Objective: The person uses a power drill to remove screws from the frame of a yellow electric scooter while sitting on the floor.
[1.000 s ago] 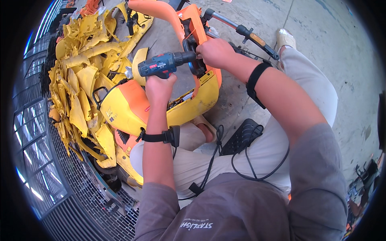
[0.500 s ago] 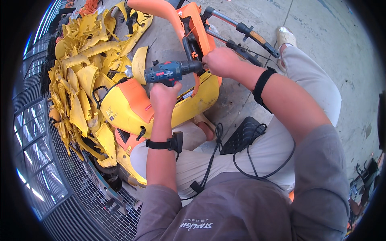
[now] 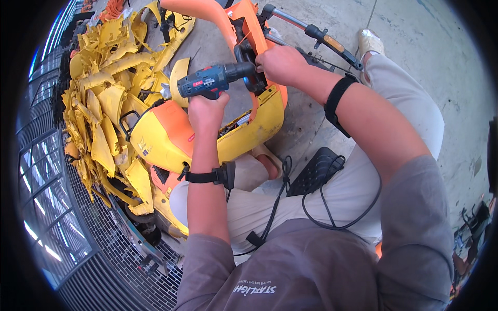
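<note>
My left hand (image 3: 206, 110) grips the handle of a dark blue cordless drill (image 3: 210, 80), with a finger at its trigger. The drill lies nearly level, chuck to the right. At the chuck's front end, my right hand (image 3: 282, 65) has its fingers pinched together; whatever is between them is hidden. Both hands are above a yellow and orange scooter body (image 3: 161, 132) that lies in front of me. Its orange frame part (image 3: 254, 33) rises just beyond the chuck, with dark parts inside the opening.
A large heap of broken yellow plastic panels (image 3: 111, 98) fills the left side. Beyond my right hand lie fork tubes (image 3: 293, 23) with black fittings. A black ridged box (image 3: 316, 168) with a cable rests by my lap. Concrete floor (image 3: 415, 52) extends to the right.
The drill and my left hand have shifted left and slightly up. My right hand has moved a little the same way, staying at the chuck's end.
</note>
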### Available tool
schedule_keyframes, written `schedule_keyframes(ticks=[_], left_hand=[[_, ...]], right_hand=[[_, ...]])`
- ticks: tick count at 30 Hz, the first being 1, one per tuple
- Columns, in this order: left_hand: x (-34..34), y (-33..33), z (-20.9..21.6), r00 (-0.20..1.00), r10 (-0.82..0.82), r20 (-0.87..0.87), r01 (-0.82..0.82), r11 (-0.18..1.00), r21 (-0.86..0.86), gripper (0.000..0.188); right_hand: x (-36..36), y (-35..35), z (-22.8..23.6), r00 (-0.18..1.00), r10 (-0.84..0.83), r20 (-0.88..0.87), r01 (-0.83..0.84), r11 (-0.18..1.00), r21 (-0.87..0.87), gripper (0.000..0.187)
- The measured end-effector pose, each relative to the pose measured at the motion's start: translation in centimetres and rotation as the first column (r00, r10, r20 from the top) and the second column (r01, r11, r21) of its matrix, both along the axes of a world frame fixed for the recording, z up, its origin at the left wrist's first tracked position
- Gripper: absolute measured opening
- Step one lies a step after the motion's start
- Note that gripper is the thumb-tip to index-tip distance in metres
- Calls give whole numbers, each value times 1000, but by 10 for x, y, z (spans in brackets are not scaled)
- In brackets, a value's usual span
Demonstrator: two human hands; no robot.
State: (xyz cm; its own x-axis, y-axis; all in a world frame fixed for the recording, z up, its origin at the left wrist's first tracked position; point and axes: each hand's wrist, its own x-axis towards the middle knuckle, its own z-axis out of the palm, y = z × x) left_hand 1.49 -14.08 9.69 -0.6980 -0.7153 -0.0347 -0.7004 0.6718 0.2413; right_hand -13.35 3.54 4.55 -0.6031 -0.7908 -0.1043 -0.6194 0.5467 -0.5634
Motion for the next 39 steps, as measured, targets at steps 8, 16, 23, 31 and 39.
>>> schedule_keyframes(ticks=[8, 16, 23, 31, 39], left_hand=[[38, -7, -22, 999, -32, -36, 36, 992, 122, 39], [54, -18, -44, 985, -172, -1, 168, 962, 217, 34], [50, -26, -22, 987, -111, -119, 155, 863, 480, 29], [63, -46, 24, 713, 613, -340, 62, 428, 902, 30], [123, 3, 83, 487, 864, -127, 351, -60, 935, 43]], right_hand=[[31, 8, 2, 992, 126, 29, -129, 986, 104, 16], [38, 4, 11, 991, 110, 73, -120, 981, 153, 18], [11, 14, 41, 989, -146, 35, 141, 984, 114, 36], [-19, 41, 60, 756, -137, 640, 430, 841, -329, 39], [70, 74, 145, 67, 765, 641, 516, 523, -678, 59]])
